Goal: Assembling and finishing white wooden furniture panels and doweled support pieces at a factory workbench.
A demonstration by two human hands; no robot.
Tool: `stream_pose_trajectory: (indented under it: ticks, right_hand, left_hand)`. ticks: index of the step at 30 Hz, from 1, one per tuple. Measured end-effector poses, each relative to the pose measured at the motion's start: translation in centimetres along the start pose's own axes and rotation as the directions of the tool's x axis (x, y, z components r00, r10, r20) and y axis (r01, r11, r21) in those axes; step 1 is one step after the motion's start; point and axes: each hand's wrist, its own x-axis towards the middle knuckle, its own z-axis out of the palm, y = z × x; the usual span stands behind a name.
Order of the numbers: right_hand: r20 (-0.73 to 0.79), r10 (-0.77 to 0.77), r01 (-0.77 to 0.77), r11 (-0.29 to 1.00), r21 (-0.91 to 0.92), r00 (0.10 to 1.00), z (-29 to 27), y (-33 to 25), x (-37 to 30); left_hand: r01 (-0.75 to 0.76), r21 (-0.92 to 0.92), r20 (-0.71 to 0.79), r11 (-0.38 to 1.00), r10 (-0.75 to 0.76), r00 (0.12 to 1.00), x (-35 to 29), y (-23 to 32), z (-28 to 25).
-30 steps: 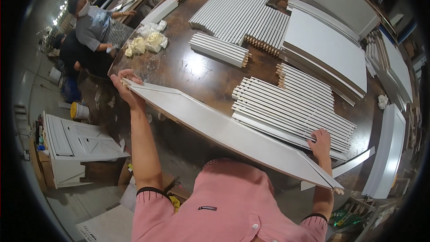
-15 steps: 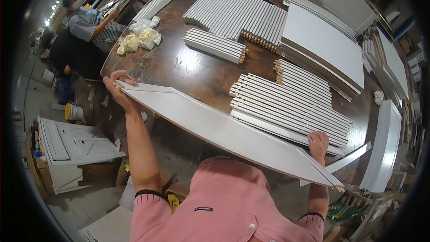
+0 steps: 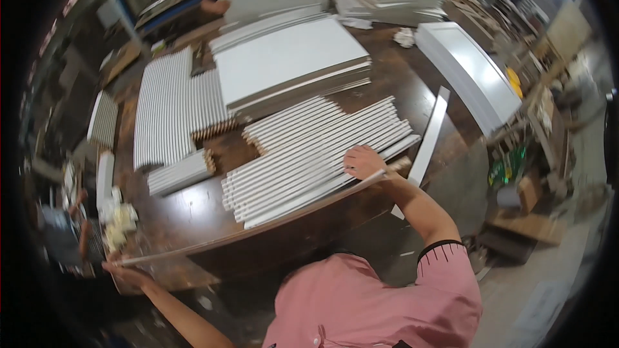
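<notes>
A long white panel (image 3: 158,256) slants across in front of me, turned nearly edge-on and smeared by motion. My left hand (image 3: 129,275) holds its left end by the table's near left corner. At the panel's right end, my right hand (image 3: 365,162) is closed at the edge, its curled fingers over a batch of white strips (image 3: 309,148). The grip under that hand is partly hidden. Side by side on the brown table (image 3: 193,209), these strips form a stepped block. To their right lies a separate flat white strip (image 3: 431,136).
Large white boards (image 3: 290,55) are stacked behind the strips. More strips (image 3: 164,106) and a small bundle (image 3: 180,173) lie left. Crumpled wrapping (image 3: 119,222) sits at the left edge. White panels (image 3: 471,74) are stacked at right. Across the table, another person's hand (image 3: 216,6) steadies an upright board.
My view has swung to the right. The panel has turned from showing its white face to nearly edge-on, its right end now higher in view than its left. Both hands stay at it.
</notes>
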Motion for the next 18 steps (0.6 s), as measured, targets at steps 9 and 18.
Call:
stream_pose_trajectory:
  ticks: [9,18]
  right_hand:
    - [0.198,0.303,-0.328,0.938,0.11,0.932,-10.0,-4.4,1.4]
    - [0.033,0.694,-0.331,0.3,0.894,0.719,-7.2,-1.3,0.3]
  left_hand:
    - [0.013,0.03,0.112,0.999,-0.016,0.994,1.7,-2.2,6.0]
    - [-0.067,0.064,0.133,0.996,0.058,0.989,3.5,-3.2,5.6]
